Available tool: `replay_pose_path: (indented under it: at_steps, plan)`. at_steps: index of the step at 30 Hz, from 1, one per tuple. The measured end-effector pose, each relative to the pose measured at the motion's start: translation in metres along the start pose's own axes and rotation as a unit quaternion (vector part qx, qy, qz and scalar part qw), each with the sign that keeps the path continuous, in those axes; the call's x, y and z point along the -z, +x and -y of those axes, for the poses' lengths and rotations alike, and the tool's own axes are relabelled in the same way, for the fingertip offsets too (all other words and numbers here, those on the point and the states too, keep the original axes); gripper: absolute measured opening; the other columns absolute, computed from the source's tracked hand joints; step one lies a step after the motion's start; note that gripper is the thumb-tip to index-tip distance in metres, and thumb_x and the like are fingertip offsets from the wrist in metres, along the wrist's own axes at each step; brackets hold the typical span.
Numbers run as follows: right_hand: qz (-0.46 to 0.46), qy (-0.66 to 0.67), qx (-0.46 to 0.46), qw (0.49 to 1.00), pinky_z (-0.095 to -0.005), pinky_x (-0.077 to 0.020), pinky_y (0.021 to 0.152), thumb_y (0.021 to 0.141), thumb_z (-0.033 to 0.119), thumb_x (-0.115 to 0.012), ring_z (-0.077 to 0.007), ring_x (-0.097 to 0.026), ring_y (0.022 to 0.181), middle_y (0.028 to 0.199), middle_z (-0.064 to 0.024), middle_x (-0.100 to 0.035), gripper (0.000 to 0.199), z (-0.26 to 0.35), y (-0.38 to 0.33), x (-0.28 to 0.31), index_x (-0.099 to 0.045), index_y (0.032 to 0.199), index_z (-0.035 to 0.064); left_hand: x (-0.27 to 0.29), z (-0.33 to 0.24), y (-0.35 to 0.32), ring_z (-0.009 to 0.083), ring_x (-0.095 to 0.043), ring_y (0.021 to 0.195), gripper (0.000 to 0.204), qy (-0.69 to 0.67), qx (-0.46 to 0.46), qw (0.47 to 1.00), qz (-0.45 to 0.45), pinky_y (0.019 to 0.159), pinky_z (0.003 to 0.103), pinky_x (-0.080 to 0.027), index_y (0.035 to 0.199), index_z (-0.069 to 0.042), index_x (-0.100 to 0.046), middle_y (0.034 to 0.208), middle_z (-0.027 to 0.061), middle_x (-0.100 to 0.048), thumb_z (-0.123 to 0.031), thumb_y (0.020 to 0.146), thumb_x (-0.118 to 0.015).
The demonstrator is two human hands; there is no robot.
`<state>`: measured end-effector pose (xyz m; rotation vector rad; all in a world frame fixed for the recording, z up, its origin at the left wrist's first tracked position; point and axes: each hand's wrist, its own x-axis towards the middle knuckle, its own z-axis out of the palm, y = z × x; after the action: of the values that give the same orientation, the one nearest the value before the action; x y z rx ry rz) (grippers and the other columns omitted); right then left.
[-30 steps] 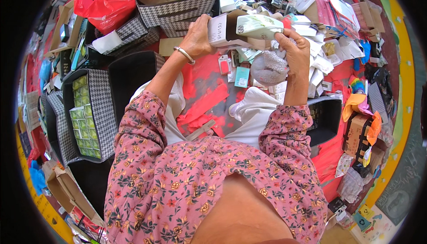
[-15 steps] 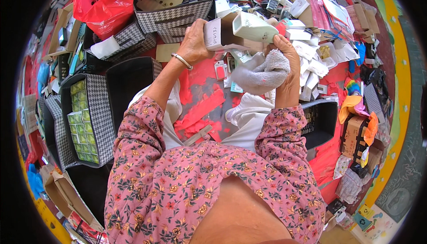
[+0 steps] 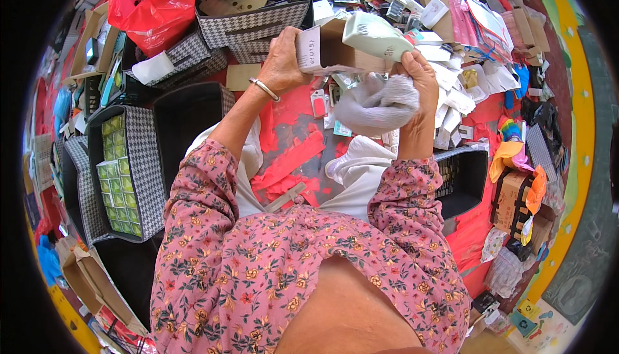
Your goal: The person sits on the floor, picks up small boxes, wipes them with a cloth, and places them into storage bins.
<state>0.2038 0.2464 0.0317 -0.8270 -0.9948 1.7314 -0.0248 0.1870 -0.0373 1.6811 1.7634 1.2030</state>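
Note:
My left hand [image 3: 282, 65] grips the end of an open cardboard box [image 3: 310, 49], its fingers closed round the white end. At the box's right side, my right hand [image 3: 420, 86] pinches the corner of a pale green, hollow piece [image 3: 374, 37], which is tilted over the box opening; whether it is a tray or a container I cannot tell. A grey cloth [image 3: 377, 106] hangs from the same hand, bunched under the fingers and against the palm. The inside of the box is brown and partly hidden behind the green piece.
Many small white boxes [image 3: 445, 73] lie heaped to the right. Houndstooth bins [image 3: 147, 160] stand at the left, one with green packets [image 3: 119, 186]. A black basket [image 3: 467, 180] sits by my right forearm; a red plastic bag [image 3: 151, 15] stands far left.
The pale green piece has tilted and shifted slightly right in my right hand. The grey cloth hangs in a different fold. My left hand and the box have hardly moved.

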Motion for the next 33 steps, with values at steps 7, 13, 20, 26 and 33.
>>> replay_pose_path:
  at_steps: [7, 13, 20, 26, 33]
  plan:
    - [-0.023, -0.479, 0.362, 0.8, -0.0266, -0.0435, 0.055, 0.075, 0.006, -0.066, -0.0192, -0.057, 0.061, 0.069, -0.0072, -0.059, 0.013, 0.005, -0.021, -0.032, -0.059, 0.082, -0.002, -0.001, 0.0, 0.001, 0.0305, -0.049, 0.089, 0.065, -0.015, 0.0, 0.999, -0.037, 0.08, 0.037, -0.04, 0.104, -0.005, -0.04, 0.092, 0.015, -0.049, -0.01, 0.05, -0.076]
    - [0.002, -0.566, 0.464, 0.681, -0.031, -0.0385, 0.048, 0.073, 0.006, -0.066, -0.0232, -0.051, 0.053, 0.062, -0.008, -0.051, 0.011, 0.007, -0.027, -0.04, -0.059, 0.081, 0.0025, 0.001, -0.006, 0.002, 0.0307, -0.049, 0.089, 0.067, -0.011, 0.004, 0.999, -0.052, 0.081, 0.037, -0.04, 0.105, -0.004, -0.039, 0.092, 0.0152, -0.049, -0.01, 0.05, -0.077]
    - [0.033, -0.635, 0.54, 0.551, -0.0304, -0.0357, 0.047, 0.068, 0.004, -0.062, -0.018, -0.049, 0.052, 0.061, -0.0035, -0.048, 0.017, 0.008, -0.029, -0.041, -0.06, 0.085, 0.0056, -0.002, -0.005, 0.004, 0.0276, -0.048, 0.089, 0.067, -0.011, 0.006, 0.997, -0.073, 0.081, 0.035, -0.04, 0.104, -0.004, -0.039, 0.093, 0.0133, -0.048, -0.01, 0.049, -0.077]
    - [0.069, -0.661, 0.556, 0.499, -0.0284, -0.0333, 0.048, 0.068, 0.006, -0.058, -0.0145, -0.048, 0.054, 0.062, -0.0013, -0.045, 0.02, 0.003, -0.033, -0.043, -0.061, 0.088, 0.0046, -0.003, -0.004, 0.003, 0.026, -0.049, 0.088, 0.067, 0.005, -0.021, 0.995, -0.094, 0.08, 0.034, -0.041, 0.104, -0.004, -0.039, 0.093, 0.012, -0.048, -0.009, 0.049, -0.077]
    - [0.088, -0.666, 0.551, 0.495, -0.0279, -0.0334, 0.047, 0.067, 0.005, -0.059, -0.0142, -0.048, 0.053, 0.061, -0.0017, -0.046, 0.019, 0.002, -0.034, -0.046, -0.061, 0.086, 0.0051, -0.004, -0.004, 0.003, 0.0248, -0.051, 0.087, 0.067, 0.001, -0.032, 0.995, -0.099, 0.079, 0.033, -0.043, 0.104, -0.004, -0.038, 0.093, 0.0119, -0.047, -0.01, 0.051, -0.079]
